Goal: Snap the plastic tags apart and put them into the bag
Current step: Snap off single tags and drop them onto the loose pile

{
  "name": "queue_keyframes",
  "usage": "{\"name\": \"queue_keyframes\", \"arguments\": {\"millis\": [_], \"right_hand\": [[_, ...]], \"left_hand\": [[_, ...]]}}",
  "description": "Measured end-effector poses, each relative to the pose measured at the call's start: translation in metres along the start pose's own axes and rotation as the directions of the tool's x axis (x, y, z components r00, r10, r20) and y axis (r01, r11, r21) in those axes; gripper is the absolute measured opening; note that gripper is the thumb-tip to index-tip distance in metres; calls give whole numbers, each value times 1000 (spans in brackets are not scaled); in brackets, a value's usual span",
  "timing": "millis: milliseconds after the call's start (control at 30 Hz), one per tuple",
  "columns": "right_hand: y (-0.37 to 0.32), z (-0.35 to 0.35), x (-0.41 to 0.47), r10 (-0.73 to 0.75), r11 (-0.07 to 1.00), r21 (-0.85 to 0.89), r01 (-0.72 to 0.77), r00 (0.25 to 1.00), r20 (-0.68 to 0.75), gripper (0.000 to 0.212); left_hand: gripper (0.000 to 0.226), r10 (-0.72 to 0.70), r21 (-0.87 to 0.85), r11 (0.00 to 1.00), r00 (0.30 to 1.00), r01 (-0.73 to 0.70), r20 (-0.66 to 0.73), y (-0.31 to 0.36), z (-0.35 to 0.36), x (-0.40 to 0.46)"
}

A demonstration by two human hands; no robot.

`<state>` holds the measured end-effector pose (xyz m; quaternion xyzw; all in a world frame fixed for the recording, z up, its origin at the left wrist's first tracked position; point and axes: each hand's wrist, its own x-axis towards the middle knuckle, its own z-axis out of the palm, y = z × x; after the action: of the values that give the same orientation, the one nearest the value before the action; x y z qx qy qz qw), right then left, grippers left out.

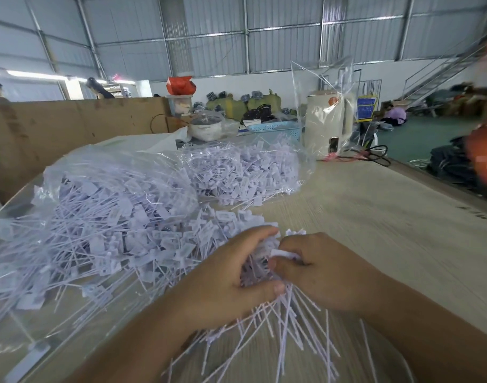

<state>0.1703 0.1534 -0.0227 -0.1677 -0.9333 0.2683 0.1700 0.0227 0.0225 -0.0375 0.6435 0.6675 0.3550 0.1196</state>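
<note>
Worktable (388,217): pale wood-grain top, brown edge at right. On it:
- clear bag (104,194), near left, full of white plastic tags
- 2nd clear bag (245,172) of tags, behind it twd centre
- loose tags (264,344), near edge
- cream electric kettle (326,125) inside a clear bag, far side
- black cable (375,156) beside kettle
- blue plastic basket (275,129), far edge
- lidded white pot (206,127) left of basket

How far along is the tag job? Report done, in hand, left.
Done: the near bag and far bag already hold many loose tags. In hand: the left hand and right hand grip a bundle between them. Left: that bundle; whether more remain unsnapped I cannot tell.
</note>
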Motion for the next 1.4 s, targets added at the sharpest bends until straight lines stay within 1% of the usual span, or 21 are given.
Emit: {"name": "queue_keyframes", "arguments": {"millis": [67,133,200,300,367,400,533,600,633,667,733,800,867,933,1000,1067,1133,1200,1267,1300,1400], "right_hand": [[3,1,1,36,999,-10,-36,999,-30,29],[4,1,3,49,997,-59,-52,997,-59,31],[3,1,3,34,997,-63,-39,996,-79,29],[-2,-1,2,-11,999,32,15,994,-106,25],[-6,-2,0,-61,993,91,74,988,-138,24],[-8,-2,-1,-86,987,123,104,986,-146,23],[-15,-5,-3,-134,958,240,157,985,-109,12],[-16,-6,-5,-157,943,280,179,982,-101,6],[-16,-6,-6,-169,936,295,190,981,-98,4],[-17,-6,-7,-178,929,311,199,979,-95,3],[-19,-6,-8,-189,917,339,209,978,-90,5],[-21,-7,-9,-210,904,364,225,974,-82,11],[-22,-7,-10,-237,894,378,240,970,-56,14],[-22,-7,-11,-267,896,364,255,964,-19,17],[-23,-4,-11,-277,910,322,262,961,1,24],[-26,-1,-10,-275,919,296,259,961,11,30],[-27,-3,-9,-273,928,265,261,962,10,24],[-25,-9,-7,-239,955,180,235,971,-3,17],[-21,-16,-6,-189,979,75,189,982,-10,26],[-19,-18,-5,-175,983,58,174,985,3,28],[-16,-19,-4,-182,981,76,179,982,46,25]], "left_hand": [[70,-14,47,999,1000,12,27,0,2,0],[74,19,139,990,996,-30,83,4,5,2],[75,38,185,981,996,-53,87,8,6,3],[50,123,272,957,990,-102,-62,14,6,2],[42,163,344,934,974,-100,-160,19,5,1],[41,161,329,940,967,-91,-195,22,5,1],[39,77,113,992,964,-49,-256,27,2,-2],[24,46,53,998,960,-32,-277,27,0,-3],[22,26,14,1000,957,-23,-289,27,-1,-3],[28,6,-27,1000,956,-14,-292,28,-1,-4],[33,-42,-134,991,966,7,-256,30,-1,-5],[31,-90,-285,958,978,33,-187,32,-3,-5],[23,-88,-429,903,990,33,-109,32,-7,-5],[33,-57,-501,865,996,18,-62,30,-10,-5],[33,-86,-493,869,994,42,-66,32,-10,-4],[33,-151,-482,871,984,89,-91,30,-9,-2],[37,-195,-479,871,972,110,-132,28,-9,-1],[33,-229,-538,837,956,97,-183,27,-12,0],[30,-239,-556,826,950,90,-203,27,-15,-1],[30,-234,-529,843,952,98,-196,26,-15,-1],[33,-237,-412,898,960,158,-148,25,-17,-4]]}}
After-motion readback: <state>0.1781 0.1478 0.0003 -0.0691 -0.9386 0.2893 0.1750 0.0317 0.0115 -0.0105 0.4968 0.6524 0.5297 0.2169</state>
